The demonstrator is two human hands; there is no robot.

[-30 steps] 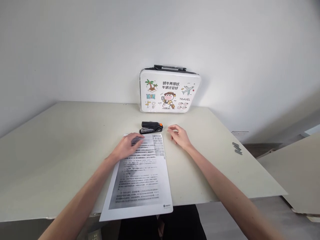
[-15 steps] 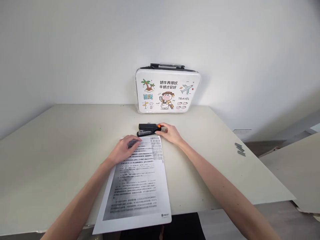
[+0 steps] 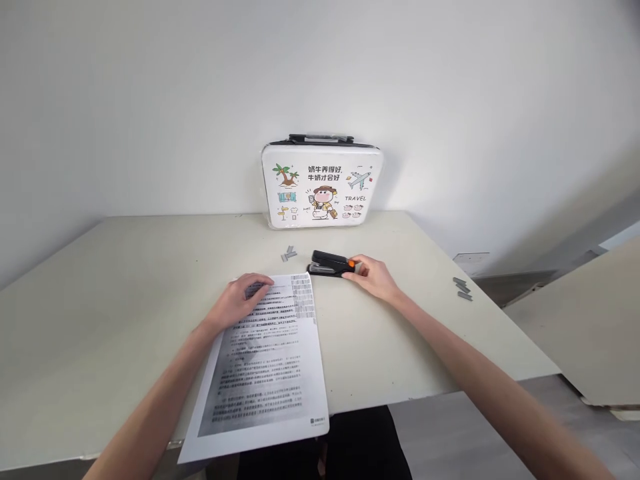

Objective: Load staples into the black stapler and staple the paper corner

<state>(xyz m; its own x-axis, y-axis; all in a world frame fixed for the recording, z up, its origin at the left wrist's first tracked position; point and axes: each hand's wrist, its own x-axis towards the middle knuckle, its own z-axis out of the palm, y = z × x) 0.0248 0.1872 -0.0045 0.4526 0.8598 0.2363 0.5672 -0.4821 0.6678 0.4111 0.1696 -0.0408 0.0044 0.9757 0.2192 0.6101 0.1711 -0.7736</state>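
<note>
A printed sheet of paper (image 3: 270,373) lies on the table, its lower edge jutting past the front. Across its upper left part rests my left hand (image 3: 239,299), fingers laid on the page with the thumb apart. My right hand (image 3: 373,277) grips the rear end of a black stapler (image 3: 330,264) with an orange button, between thumb and fingers. The stapler's nose points left, by the sheet's top right corner; its jaw stands apart, with no paper visibly in it. Whether more sheets lie beneath the top one, I cannot tell.
Behind stands a white cartoon-printed case (image 3: 320,187) against the wall. Several small grey staple strips (image 3: 289,255) lie behind the sheet, and more staple strips (image 3: 463,289) sit near the table's right edge. Another pale tabletop (image 3: 585,327) is at the right.
My right hand has moved the stapler to the right, away from the top of the sheet, uncovering the staple strips behind. The left hand stays on the paper. The view has shifted slightly.
</note>
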